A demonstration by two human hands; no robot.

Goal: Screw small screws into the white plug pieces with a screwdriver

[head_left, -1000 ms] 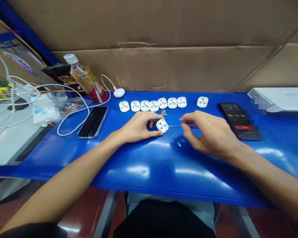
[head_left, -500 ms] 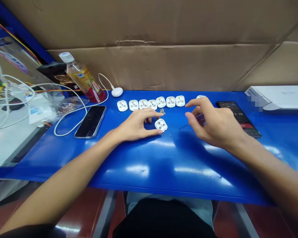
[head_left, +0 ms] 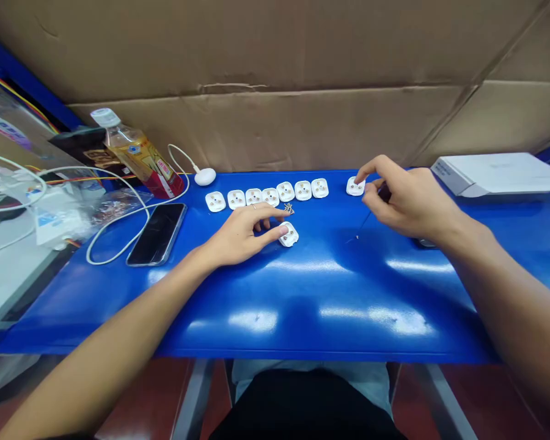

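My left hand (head_left: 242,237) rests on the table with its thumb on the face of a small white square plastic part (head_left: 294,235) with metal contacts. Its index fingertip reaches to a little heap of screws (head_left: 288,209) just behind. My right hand (head_left: 406,198) is curled round a thin screwdriver (head_left: 385,192); its dark handle is mostly hidden and its fine shaft points down to the left. The right index finger touches another white plastic part (head_left: 354,187) standing apart at the right. Several similar white parts (head_left: 257,197) lie in a row behind the heap.
A black phone (head_left: 157,235) and a white cable lie at the left, before a drink bottle (head_left: 142,156). A white round device (head_left: 205,176) sits by the cardboard wall (head_left: 275,128). Far right is a white box (head_left: 499,174); a second phone (head_left: 425,242) is mostly under my right hand.
My right hand has moved back to the separate white part and now touches it. My left thumb has shifted from the near part's edge onto its face. The view has turned slightly right.
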